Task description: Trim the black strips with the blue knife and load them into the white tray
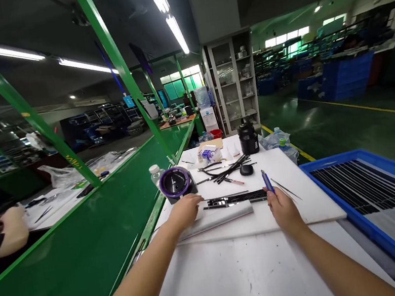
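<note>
My right hand [282, 207] is closed around a blue utility knife [267, 182], its tip pointing up and away from me. My left hand [185, 212] hovers at the left end of several flat black strips [228, 200], fingers bent and apart from the thumb; I cannot tell whether the fingertips touch a strip. Just in front of the strips lies a long grey-white wrapped bar [223, 218], its left end partly behind my left hand. Thin tweezers [286, 189] rest to the right of the knife. Everything lies on a white foam board [311, 200].
Behind the strips are more black strips [231, 168], a red-tipped pen [234, 181] and a black case [246, 169]. A purple-rimmed round device [175, 182], a clear bottle [156, 174] and a black jug [248, 139] stand around them. A blue crate [361, 154] holds strips at right. Another person's arm [11, 230] works at left.
</note>
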Demonstrator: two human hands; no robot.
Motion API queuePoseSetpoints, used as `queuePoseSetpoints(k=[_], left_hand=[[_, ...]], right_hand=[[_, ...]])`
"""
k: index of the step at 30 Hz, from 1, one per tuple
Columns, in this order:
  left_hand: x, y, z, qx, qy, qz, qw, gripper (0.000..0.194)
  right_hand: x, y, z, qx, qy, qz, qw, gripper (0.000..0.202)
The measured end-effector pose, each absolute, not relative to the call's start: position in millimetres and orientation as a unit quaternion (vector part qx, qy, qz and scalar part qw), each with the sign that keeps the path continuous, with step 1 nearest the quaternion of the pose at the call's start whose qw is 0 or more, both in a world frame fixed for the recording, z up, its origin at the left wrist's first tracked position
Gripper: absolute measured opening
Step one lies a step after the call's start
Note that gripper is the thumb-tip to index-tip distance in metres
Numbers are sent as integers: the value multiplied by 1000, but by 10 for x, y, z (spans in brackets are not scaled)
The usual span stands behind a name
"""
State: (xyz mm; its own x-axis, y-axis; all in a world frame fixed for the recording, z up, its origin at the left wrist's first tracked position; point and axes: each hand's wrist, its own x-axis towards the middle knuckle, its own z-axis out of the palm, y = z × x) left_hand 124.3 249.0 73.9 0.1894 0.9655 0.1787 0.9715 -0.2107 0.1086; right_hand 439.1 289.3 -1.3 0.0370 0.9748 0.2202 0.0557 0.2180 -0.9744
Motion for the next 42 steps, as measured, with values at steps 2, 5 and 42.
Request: queuePoseSetpoints(k=[2,5,42], left_hand=[[1245,2827,743,-778,-626,-54,10,25],[1196,3010,642,-770,-638,-3,17,24],[1565,1340,899,-783,-604,-126,-75,34]], right_hand=[[4398,2886,2,-465,-568,406,544,44],[4388,2862,16,-460,-589,397,533,43],[4198,2489,380,-241,-305,728,565,31]])
